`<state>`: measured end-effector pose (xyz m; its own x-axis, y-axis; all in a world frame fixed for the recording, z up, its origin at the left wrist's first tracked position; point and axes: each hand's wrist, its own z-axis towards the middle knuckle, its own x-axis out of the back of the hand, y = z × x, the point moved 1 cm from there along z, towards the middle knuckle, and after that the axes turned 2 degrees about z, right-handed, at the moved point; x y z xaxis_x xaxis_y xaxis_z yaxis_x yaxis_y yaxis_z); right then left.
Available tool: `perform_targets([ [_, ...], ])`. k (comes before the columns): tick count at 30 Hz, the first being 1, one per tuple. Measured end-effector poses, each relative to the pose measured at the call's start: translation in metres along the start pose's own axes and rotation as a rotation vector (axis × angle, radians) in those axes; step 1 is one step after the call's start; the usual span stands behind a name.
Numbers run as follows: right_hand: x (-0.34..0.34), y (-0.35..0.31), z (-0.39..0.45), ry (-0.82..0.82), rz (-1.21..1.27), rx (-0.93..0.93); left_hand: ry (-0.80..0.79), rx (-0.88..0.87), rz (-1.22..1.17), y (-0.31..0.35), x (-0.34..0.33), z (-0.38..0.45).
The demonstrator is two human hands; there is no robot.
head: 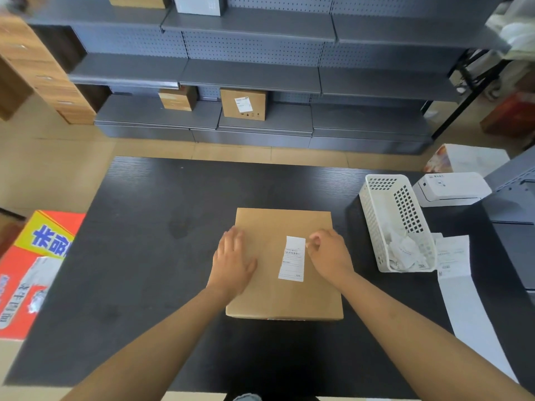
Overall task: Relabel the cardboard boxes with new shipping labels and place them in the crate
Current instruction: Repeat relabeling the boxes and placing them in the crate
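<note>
A flat cardboard box (285, 293) lies on the black table (150, 256) in front of me. A white shipping label (291, 259) sits on its top, right of the middle. My left hand (231, 261) rests flat on the box's left part, fingers straight. My right hand (328, 254) is at the label's upper right edge, and its curled fingertips pinch that edge.
A white perforated basket (376, 224) with crumpled paper stands to the right, a white label printer (451, 188) behind it, and a long strip of labels (463, 299) runs toward me. A red and yellow carton (31, 270) sits at the left. Grey shelves (252, 79) behind hold two cardboard boxes.
</note>
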<state>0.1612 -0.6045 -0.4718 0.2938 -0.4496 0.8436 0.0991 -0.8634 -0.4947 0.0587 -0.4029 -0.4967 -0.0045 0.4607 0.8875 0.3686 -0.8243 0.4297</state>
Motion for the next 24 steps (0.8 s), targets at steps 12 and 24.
perform_targets([
  [12, -0.017, -0.002, 0.014, -0.011, 0.066, 0.002, -0.019, -0.199, 0.075, -0.010, -0.027, -0.003],
  [24, -0.020, 0.000, 0.014, 0.000, 0.094, -0.003, -0.016, -0.178, 0.057, -0.011, -0.028, -0.003],
])
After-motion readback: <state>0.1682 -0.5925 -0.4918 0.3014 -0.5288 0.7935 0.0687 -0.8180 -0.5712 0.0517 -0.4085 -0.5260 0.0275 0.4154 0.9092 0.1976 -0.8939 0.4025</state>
